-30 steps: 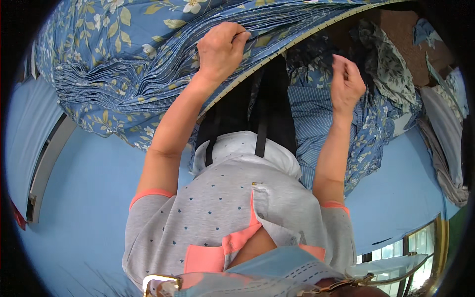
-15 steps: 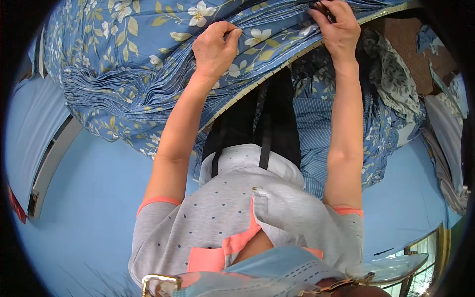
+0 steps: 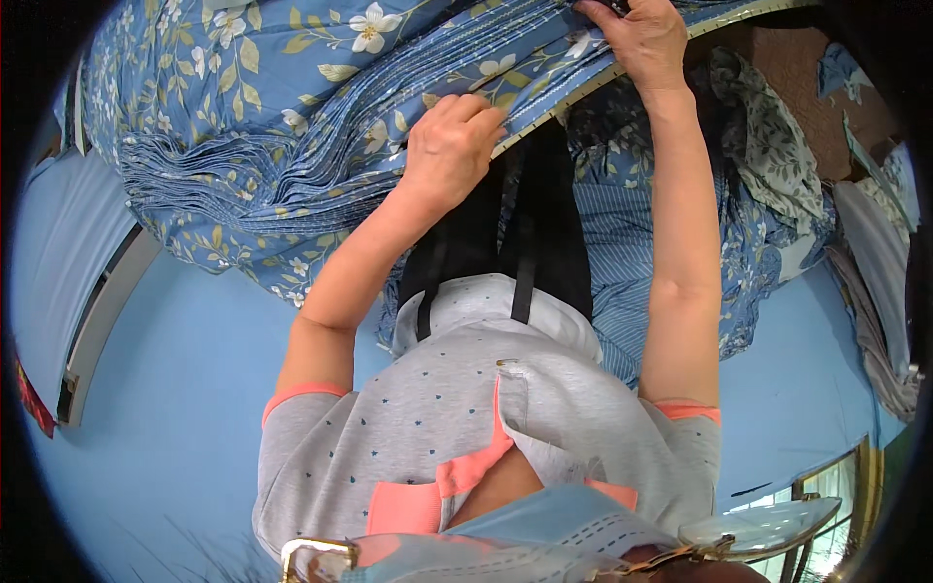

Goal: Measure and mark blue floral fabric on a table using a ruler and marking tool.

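Note:
A blue fabric (image 3: 194,87) with white flowers and olive leaves lies in stacked, gathered folds across the far side. My left hand (image 3: 452,146) is closed at its near edge, fingertips curled onto the cloth beside a pale yellow strip (image 3: 583,90) with evenly spaced marks. Farther off and to the right, my right hand (image 3: 643,44) is closed over the same fabric. Between its thumb and fingers is something small and dark, partly cut off by the upper rim, so its kind cannot be made out.
More blue floral and striped cloth (image 3: 622,243) hangs or lies beside my dark-clothed legs. A grey leaf-patterned cloth (image 3: 768,155) is heaped at the right, near other draped fabrics (image 3: 870,262). At the left runs a grey metal-like edge (image 3: 102,311). The floor (image 3: 194,379) is light blue.
My left hand has come nearer and to the right, from on top of the folds to the fabric's near edge. My right hand has shifted slightly away and left.

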Available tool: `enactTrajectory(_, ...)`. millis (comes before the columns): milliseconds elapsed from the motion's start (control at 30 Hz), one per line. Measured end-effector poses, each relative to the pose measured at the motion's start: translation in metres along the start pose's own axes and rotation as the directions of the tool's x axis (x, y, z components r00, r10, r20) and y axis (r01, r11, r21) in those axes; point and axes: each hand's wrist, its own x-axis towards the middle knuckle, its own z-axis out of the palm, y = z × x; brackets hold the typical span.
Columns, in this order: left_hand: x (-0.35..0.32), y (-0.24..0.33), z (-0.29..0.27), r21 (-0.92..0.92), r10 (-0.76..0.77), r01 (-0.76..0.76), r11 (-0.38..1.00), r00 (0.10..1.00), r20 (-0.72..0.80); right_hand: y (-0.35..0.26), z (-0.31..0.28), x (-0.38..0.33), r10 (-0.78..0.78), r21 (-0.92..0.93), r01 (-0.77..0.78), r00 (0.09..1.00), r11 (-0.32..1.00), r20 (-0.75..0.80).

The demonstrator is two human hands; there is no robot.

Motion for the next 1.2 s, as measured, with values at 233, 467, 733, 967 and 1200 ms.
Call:
enactTrajectory(233,0.007,-0.005,-0.002,0.140,0.058,-0.065,0.988,0.997,0.055,0.000,-0.006,0.001,-0.004,-0.034,0.004,1.000,0.999,0.012)
enactTrajectory(467,0.018,-0.044,-0.008,0.028,-0.171,0.178,0.984,0.969,-0.179,-0.011,-0.015,0.001,-0.007,0.209,-0.015,0.995,0.978,0.103)
enactTrajectory(733,0.032,-0.048,-0.004,-0.023,-0.165,0.164,0.986,0.975,-0.150,0.036,-0.023,-0.009,-0.186,0.059,0.180,0.977,0.982,0.108)
enactTrajectory(967,0.028,-0.076,-0.006,0.181,0.062,-0.052,0.982,0.997,-0.054,0.022,-0.020,0.006,-0.237,-0.078,0.256,0.951,0.963,0.197)
enactTrajectory(1200,0.038,-0.088,-0.006,0.011,0.059,-0.058,0.998,0.998,-0.031,0.025,-0.012,0.008,-0.247,-0.089,0.269,0.948,0.959,0.202)
